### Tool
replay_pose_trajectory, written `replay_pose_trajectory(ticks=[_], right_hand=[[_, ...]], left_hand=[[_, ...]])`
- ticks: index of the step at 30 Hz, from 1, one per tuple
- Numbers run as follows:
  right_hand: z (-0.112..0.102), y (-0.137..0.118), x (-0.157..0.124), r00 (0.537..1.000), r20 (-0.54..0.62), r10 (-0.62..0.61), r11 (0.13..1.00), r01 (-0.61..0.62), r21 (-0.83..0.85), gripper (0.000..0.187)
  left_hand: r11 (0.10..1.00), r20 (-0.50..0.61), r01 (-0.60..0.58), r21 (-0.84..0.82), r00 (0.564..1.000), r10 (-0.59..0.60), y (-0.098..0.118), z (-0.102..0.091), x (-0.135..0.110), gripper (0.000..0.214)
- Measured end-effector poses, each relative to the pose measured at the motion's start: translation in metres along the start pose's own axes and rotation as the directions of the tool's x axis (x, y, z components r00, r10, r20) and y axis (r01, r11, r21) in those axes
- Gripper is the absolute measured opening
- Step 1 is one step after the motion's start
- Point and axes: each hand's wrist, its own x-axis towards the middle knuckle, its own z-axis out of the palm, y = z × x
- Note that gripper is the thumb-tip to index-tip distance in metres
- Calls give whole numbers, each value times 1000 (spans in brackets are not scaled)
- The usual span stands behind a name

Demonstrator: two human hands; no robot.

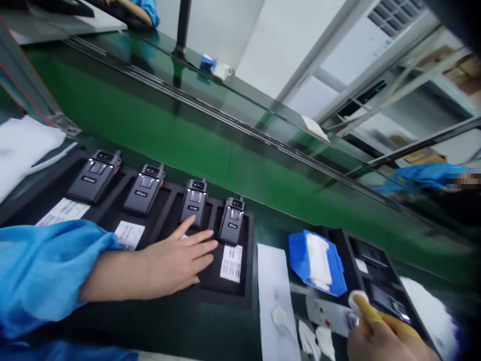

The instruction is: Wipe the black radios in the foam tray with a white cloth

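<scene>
My left hand (176, 260) lies flat with fingers spread on a black foam tray (210, 283), just below the third of several black handheld devices (194, 201) lined up in trays. Its fingertips reach toward the rightmost device (232, 220) and the white label (231, 262) under it. My right hand (379, 333), at the lower right, has yellow finger cots and pinches a small white piece (356, 299) beside another black tray (376, 281) holding a device.
A blue pack of white wipes (317, 260) and a white paper strip (274, 296) with used swabs lie between the trays. A green conveyor belt (210, 145) runs behind. White cloth (22, 145) sits far left; other blue-sleeved workers appear at the top left and right.
</scene>
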Motion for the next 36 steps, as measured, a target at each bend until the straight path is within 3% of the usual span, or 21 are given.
replay_pose_trajectory(ticks=[2,6,9,11,15,18,22,25,31,36], right_hand=[[-1,-43,22,975,-179,-133,988,144,54,18],[17,-129,63,920,-227,-319,927,353,127,26],[35,-166,83,833,-231,-502,826,541,158,26],[44,-178,91,799,-202,-567,786,598,159,26],[54,-191,101,749,-196,-633,728,662,180,26],[60,-192,104,727,-209,-655,704,687,181,27],[70,-182,101,762,-223,-608,744,645,176,29],[72,-179,95,783,-247,-571,770,615,171,28],[64,-199,95,736,-313,-600,747,656,112,25],[66,-198,98,767,-271,-582,783,619,69,24]], left_hand=[[999,7,-37,-19,999,37,4,7,10,39],[998,-11,-57,-40,998,57,5,24,24,62],[998,2,-48,-35,999,48,1,35,26,68],[998,6,-38,-46,999,38,0,40,25,69],[996,29,-35,-82,999,37,-1,41,26,71],[996,105,-21,-92,994,31,-1,35,30,71],[993,198,-9,-114,980,32,-2,28,33,65],[991,196,4,-131,980,22,-2,30,33,66],[993,151,3,-114,988,15,-1,31,31,64],[994,155,-4,-110,988,21,-1,30,31,62]])
